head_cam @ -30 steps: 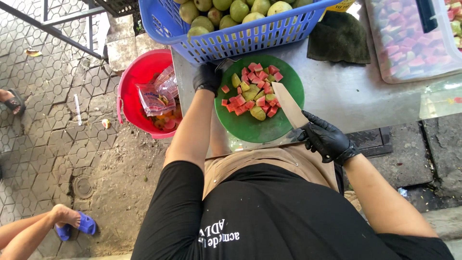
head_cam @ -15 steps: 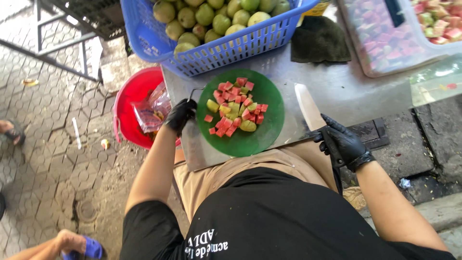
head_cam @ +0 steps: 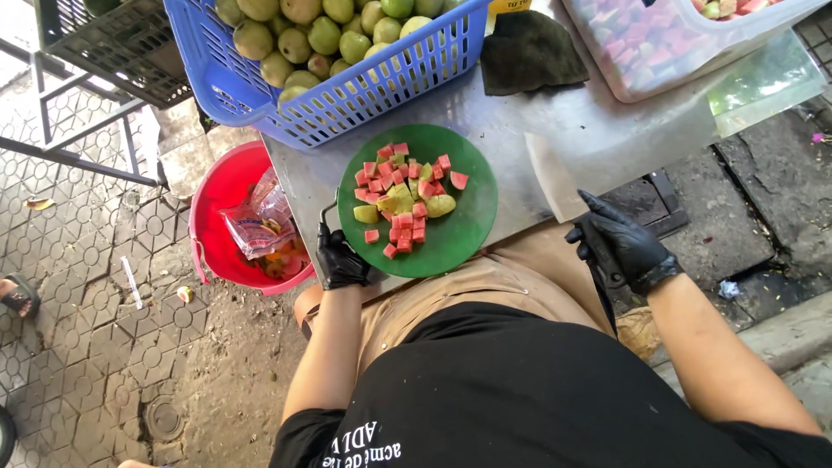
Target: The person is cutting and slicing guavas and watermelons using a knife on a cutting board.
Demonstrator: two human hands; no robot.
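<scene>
A round green cutting board (head_cam: 468, 221) lies on the metal table (head_cam: 520, 130), carrying a heap of pink and green fruit cubes (head_cam: 399, 195). My left hand (head_cam: 341, 260), in a black glove, grips the board at its near left edge, by a thin dark handle (head_cam: 327, 212). My right hand (head_cam: 620, 243), also in a black glove, holds a broad knife (head_cam: 559, 178) by its handle. The blade rests flat on the table, to the right of the board and apart from it.
A blue basket (head_cam: 364, 87) of green fruit stands at the table's far left. Beside it are a dark cloth (head_cam: 529, 52) and a clear tub of cut fruit (head_cam: 667, 43). A red bucket (head_cam: 227, 186) with plastic bags (head_cam: 256, 227) sits on the paving left of the table.
My left hand has come from the board's far left edge down to its near left edge. The knife has left the board and moved right onto the bare table.
</scene>
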